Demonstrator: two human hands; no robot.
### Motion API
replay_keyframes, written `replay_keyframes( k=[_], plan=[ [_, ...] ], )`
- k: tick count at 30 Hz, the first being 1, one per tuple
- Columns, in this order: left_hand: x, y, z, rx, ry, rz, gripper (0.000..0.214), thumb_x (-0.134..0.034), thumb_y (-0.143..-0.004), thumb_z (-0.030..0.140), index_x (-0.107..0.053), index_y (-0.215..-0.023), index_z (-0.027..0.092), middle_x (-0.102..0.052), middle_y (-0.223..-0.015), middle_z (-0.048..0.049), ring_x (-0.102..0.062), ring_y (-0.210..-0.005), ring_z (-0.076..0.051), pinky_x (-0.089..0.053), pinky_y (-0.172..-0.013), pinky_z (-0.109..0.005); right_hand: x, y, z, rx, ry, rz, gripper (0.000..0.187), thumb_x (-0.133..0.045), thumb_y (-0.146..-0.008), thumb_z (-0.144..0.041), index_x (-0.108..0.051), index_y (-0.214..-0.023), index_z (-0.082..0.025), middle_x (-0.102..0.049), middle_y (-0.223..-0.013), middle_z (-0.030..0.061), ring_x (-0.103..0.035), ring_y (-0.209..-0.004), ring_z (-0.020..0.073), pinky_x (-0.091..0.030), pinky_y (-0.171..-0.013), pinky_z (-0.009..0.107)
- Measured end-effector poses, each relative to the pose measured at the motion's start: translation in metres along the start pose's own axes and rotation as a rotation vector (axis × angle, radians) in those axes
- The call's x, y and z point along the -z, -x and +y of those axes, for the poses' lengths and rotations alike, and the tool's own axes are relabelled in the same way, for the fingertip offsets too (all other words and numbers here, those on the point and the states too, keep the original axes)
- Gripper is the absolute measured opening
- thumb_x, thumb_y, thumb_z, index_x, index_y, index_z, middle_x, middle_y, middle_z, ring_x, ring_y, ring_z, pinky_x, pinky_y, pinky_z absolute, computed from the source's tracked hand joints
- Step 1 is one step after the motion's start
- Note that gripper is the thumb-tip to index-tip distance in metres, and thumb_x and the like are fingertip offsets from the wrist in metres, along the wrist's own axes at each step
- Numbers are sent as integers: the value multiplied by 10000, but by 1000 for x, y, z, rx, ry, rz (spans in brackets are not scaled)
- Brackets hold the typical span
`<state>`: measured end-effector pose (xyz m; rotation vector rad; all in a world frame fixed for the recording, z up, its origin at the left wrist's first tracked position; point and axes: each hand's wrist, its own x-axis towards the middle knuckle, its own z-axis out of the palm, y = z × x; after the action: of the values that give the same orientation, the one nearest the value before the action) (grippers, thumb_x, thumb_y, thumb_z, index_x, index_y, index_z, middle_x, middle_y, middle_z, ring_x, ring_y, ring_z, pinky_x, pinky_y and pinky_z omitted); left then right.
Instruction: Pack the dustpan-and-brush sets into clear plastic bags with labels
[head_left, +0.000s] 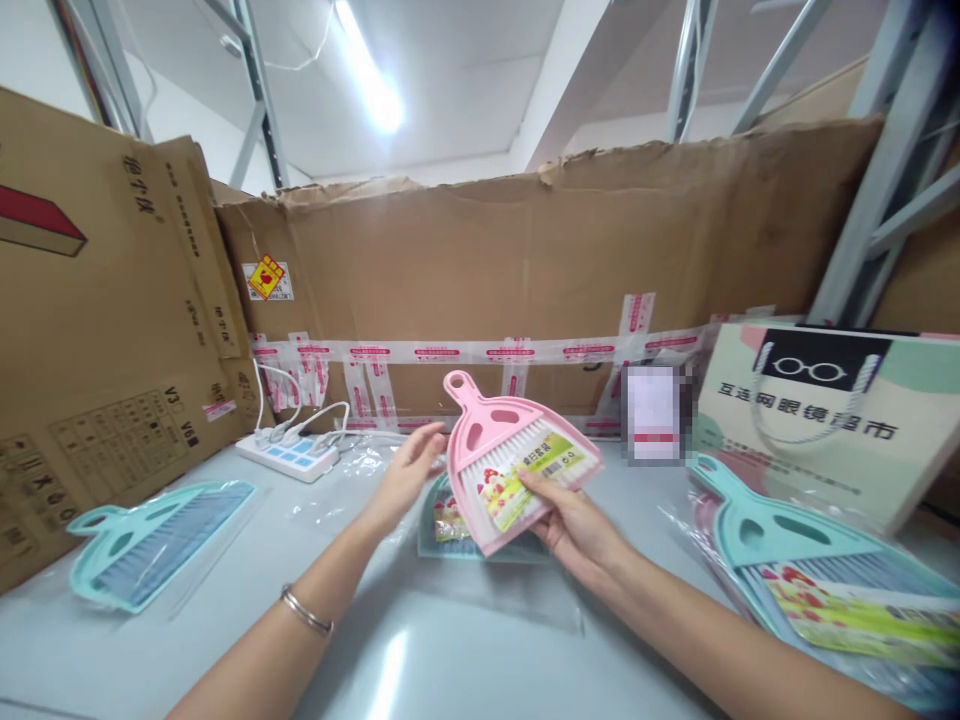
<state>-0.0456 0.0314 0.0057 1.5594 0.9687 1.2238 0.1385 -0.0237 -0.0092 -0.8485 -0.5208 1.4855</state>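
Observation:
My right hand (568, 517) grips the lower edge of a pink mini dustpan-and-brush set (504, 450) with a yellow-green label, holding it tilted above the table. My left hand (409, 472) is open, fingers stretched toward the pink set's left side, just beside it. Under the pink set lies a teal dustpan set (442, 530) in a clear plastic sleeve, flat on the grey table (420, 650).
A teal dustpan set (154, 540) lies at the left. A stack of bagged sets (817, 570) sits at the right under a paper bag (832, 415). A white power strip (289, 455) is at the back. Cardboard walls (525, 270) enclose the table.

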Motion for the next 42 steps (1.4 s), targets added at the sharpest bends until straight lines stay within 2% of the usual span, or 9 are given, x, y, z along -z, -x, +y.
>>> replay_keyframes(
  k=[2, 4, 7, 11, 15, 21, 27, 32, 42],
  plan=[
    [33, -11, -11, -77, -528, 221, 448, -518, -780, 439, -530, -1125, 153, -545, -1222, -154, -466, -1171, -274, -337, -980, -401, 5, -4, -8, 24, -13, 33, 263, -700, -647, -97, -612, -889, -150, -722, -798, 44, -678, -692, 173, -561, -599, 261],
    [63, -18, -25, 58, -1006, 340, 515, -571, -733, 371, -492, -1167, 106, -474, -1276, -229, -373, -1225, -372, -261, -984, -513, 10, -8, -14, 55, -21, 41, 247, -691, -656, -86, -617, -880, -159, -723, -800, 36, -679, -685, 171, -566, -596, 258],
    [90, -22, -43, 311, -1291, 318, 542, -576, -713, 350, -468, -1169, 78, -506, -1215, -270, -407, -1158, -445, -272, -889, -596, 15, -12, -17, 80, -11, 53, 234, -680, -666, -73, -620, -872, -166, -724, -805, 26, -680, -684, 166, -569, -593, 254],
    [96, -26, -40, 302, -1234, 366, 327, -470, -748, 190, -515, -1070, 155, -635, -1010, -158, -518, -1056, -347, -333, -844, -514, 19, -16, -17, 66, 27, 70, 221, -670, -682, -79, -618, -880, -163, -724, -801, 25, -680, -702, 165, -568, -601, 254],
    [98, -27, -8, -44, -1026, 632, 297, -482, -765, 266, -507, -1049, 187, -635, -926, -89, -563, -959, -270, -372, -841, -433, 23, -18, -28, 46, 139, 20, 209, -675, -680, -108, -623, -877, -157, -724, -813, 40, -680, -723, 176, -566, -636, 274],
    [96, -19, 23, -372, -818, 638, 294, -529, -746, 340, -519, -1001, 193, -601, -786, -23, -585, -757, -186, -434, -742, -305, 32, -15, -63, -14, 469, -299, 337, -740, -629, -229, -644, -945, -161, -705, -957, 79, -668, -833, 214, -541, -726, 311],
    [83, -16, 24, -372, -826, 567, 270, -537, -749, 333, -533, -983, 199, -611, -766, -18, -591, -745, -184, -434, -737, -300, 29, -3, -81, -13, 721, -411, 409, -752, -609, -304, -647, -975, -155, -689, -1000, 103, -644, -909, 258, -502, -815, 380],
    [76, -12, 26, -296, -946, 552, 264, -526, -748, 289, -535, -996, 199, -629, -796, -32, -595, -762, -200, -421, -740, -317, 25, 5, -85, -19, 683, -501, 455, -739, -623, -329, -636, -1033, -162, -687, -998, 103, -654, -873, 242, -508, -790, 361],
    [79, -17, 30, -222, -526, 470, 354, -590, -685, 386, -549, -953, 158, -595, -732, -14, -580, -690, -165, -448, -682, -296, 28, -5, -77, 79, 776, -269, 348, -781, -544, -271, -696, -862, -156, -716, -878, 87, -660, -799, 258, -509, -702, 341]
  ],
)
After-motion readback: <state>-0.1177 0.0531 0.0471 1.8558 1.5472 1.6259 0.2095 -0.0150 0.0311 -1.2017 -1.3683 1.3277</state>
